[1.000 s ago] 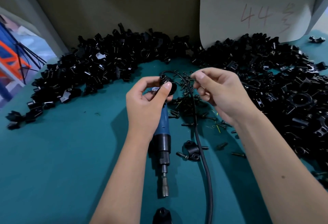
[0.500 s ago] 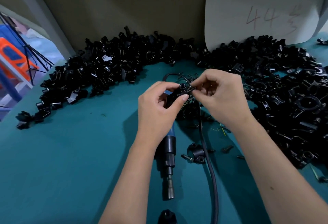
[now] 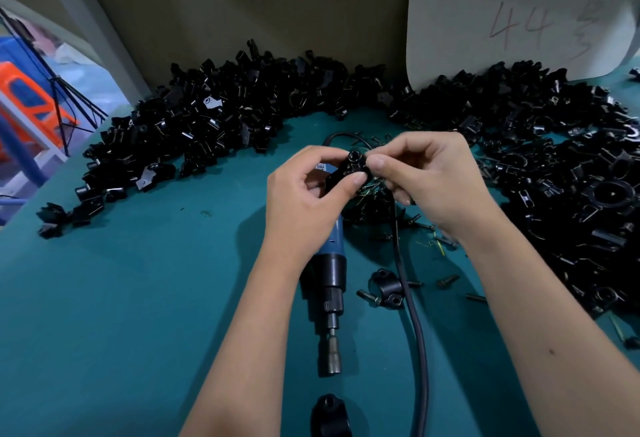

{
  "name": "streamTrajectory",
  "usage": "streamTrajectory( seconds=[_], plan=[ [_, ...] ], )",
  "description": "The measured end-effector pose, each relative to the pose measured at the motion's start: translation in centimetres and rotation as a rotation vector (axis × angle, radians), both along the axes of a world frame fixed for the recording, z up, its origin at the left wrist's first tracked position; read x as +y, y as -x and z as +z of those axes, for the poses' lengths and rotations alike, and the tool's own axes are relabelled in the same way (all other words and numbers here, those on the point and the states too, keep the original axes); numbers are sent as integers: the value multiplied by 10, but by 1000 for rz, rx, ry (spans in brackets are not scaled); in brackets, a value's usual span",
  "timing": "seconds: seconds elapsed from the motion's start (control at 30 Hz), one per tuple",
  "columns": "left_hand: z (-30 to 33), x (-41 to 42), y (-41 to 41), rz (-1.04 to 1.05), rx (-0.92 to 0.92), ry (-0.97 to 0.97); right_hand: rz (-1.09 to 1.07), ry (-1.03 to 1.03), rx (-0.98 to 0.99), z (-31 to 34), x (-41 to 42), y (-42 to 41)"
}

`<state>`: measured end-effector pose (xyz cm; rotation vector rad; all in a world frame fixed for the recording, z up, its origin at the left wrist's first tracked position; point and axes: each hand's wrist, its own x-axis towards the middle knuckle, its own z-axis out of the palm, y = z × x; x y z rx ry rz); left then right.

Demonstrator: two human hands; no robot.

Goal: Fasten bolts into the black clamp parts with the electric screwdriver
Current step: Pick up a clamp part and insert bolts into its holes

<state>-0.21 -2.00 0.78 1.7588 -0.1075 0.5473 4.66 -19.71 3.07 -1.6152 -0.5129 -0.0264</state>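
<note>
Black clamp part pinched by left hand; right hand pinching too

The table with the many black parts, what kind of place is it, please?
Probably a factory assembly bench. Heaps of black clamp parts ring a teal table, an electric screwdriver lies on it, and both hands, left hand and right hand, hold one clamp.

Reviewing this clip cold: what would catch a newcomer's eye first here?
First, the two hands meeting mid-frame: the left hand and right hand together pinch a small black clamp part above the green table. Next, the great arc of black clamp parts heaped along the back wall and down the right side. Then the blue electric screwdriver lying untouched under the left wrist, tip toward the camera.
</note>
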Motion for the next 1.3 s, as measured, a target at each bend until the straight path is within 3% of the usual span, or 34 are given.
streamTrajectory(
  seconds=[0.17,0.23,0.3,0.37,0.47,0.57,0.73,0.83,0.97,1.03,1.3],
  plan=[
    [-1,-3,1,-8,5,5,-105,229,-244,1,9,2],
    [0,-2,1,-4,22,82,-109,208,-197,1,11,4],
    [3,0,1,14,14,231,-143,240,-153,-2,10,4],
    [7,2,1,52,11,433,-137,446,-233,-7,8,2],
    [13,8,3,116,85,724,21,833,-324,-9,10,1],
    [15,12,3,122,131,868,133,949,-288,-14,12,1],
    [16,10,4,48,179,951,-61,806,-260,-15,10,-1],
    [15,6,4,-6,192,880,-195,422,-120,-11,4,-5],
    [15,0,4,-45,189,773,-66,-128,60,-3,7,-1],
    [16,-1,5,-70,197,752,-12,-293,148,0,10,3],
    [21,-1,12,-214,195,624,-28,-342,164,2,17,10]
  ],
)
